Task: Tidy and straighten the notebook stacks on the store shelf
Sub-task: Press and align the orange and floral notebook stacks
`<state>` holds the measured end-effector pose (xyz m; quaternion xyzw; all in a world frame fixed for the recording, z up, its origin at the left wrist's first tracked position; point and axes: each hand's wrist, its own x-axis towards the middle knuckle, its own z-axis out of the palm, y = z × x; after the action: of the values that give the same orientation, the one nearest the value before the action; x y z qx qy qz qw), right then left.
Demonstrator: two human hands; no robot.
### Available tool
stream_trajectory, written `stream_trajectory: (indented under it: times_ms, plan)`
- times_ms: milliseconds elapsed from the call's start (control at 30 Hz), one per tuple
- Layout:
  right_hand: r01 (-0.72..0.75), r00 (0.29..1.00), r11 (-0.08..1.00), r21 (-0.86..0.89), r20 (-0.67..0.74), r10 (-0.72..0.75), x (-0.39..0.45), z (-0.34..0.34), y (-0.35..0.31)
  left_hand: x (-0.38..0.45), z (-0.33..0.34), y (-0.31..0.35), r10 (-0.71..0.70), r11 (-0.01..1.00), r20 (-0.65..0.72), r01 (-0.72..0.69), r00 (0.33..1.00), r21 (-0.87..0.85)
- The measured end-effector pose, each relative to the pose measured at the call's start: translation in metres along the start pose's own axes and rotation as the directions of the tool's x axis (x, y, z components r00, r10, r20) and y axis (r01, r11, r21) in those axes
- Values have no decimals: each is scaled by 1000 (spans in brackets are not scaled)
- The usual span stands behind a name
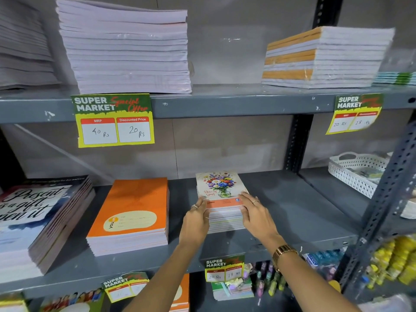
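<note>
A small stack of notebooks with a flower-bouquet cover (218, 185) stands on the middle grey shelf (292, 212). My left hand (195, 218) presses flat against the stack's left side. My right hand (254, 213) presses against its right side, thumb over the front edge of the top cover. To the left lies an orange notebook stack (132, 212), and further left a taller stack with a script-lettered cover (38, 217). On the shelf above sit a tall white-edged stack (126, 50) and an orange-and-white stack (324, 57).
A white perforated basket (353, 172) sits at the right end of the middle shelf. A perforated steel upright (382, 199) crosses the right foreground. Yellow price tags (114, 120) hang from the shelf edges. The bottom shelf holds pens and small pads (234, 287).
</note>
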<state>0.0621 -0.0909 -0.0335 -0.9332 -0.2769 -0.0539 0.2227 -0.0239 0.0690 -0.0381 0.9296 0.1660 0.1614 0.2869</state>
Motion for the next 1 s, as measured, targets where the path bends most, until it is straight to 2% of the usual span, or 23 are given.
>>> stream_trajectory:
  times_ms: [367, 500, 667, 733, 833, 1000]
  plan:
    - [49, 998, 999, -17, -44, -49, -1, 5, 6, -3, -5, 4, 11, 998, 22, -12, 1000, 54]
    - [64, 996, 998, -26, -59, -65, 1, 4, 7, -3, -5, 7, 26, 987, 5, -27, 1000, 156]
    - [115, 990, 967, -226, -58, -132, 1, 5, 3, -7, -1, 13, 150, 904, -36, -122, 988, 409]
    - [118, 984, 941, -317, -93, -155, 0, 5, 1, -7, 2, 14, 165, 894, -31, -136, 986, 427]
    - [133, 977, 929, -345, -113, -182, -1, 7, 0, -6, 5, 14, 179, 884, 1, -162, 984, 438]
    - [159, 934, 905, -395, -238, -268, -1, 10, 3, -5, 3, 13, 203, 889, -6, -182, 979, 421]
